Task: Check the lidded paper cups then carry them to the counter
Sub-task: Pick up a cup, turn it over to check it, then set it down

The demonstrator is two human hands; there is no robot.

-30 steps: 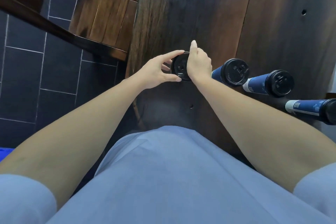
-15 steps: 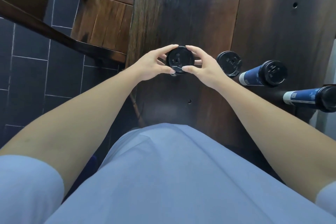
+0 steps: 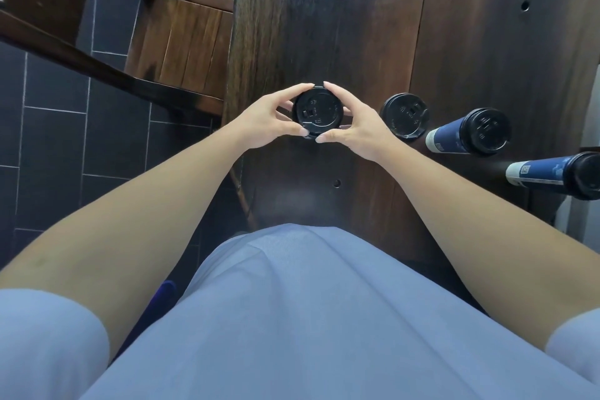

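**Both hands on the first cup's lid**

We look straight down over a light blue shirt [image 3: 292, 318] at a dark wooden table [image 3: 324, 26]. Our left hand [image 3: 263, 123] and right hand [image 3: 357, 130] meet around the black lid [image 3: 317, 114] of the nearest paper cup, one hand on each side. The left thumb and forefinger curl round the lid's left rim; the right thumb and forefinger curl round its right rim, so the lid is pinched between the two hands. The thumb tips nearly touch at the lid's near edge, and the forefinger tips come close together at its far edge. The cup's body is hidden beneath the lid and the hands, so we cannot tell whether it rests on the table or is lifted off it.

To the right of this cup stand three more lidded cups in a row running toward the table's right edge. The second cup [image 3: 405, 116] is just beside our right hand, and only its black lid shows. The third cup [image 3: 467, 133] shows a dark blue wall with a white band at its base below a black lid. The fourth cup [image 3: 552, 174], partly cut off by the frame's right edge, shows the same blue wall with a white label.

Left of the table a brown wooden bench [image 3: 181, 39] stands over a floor of dark grey tiles [image 3: 55, 146].
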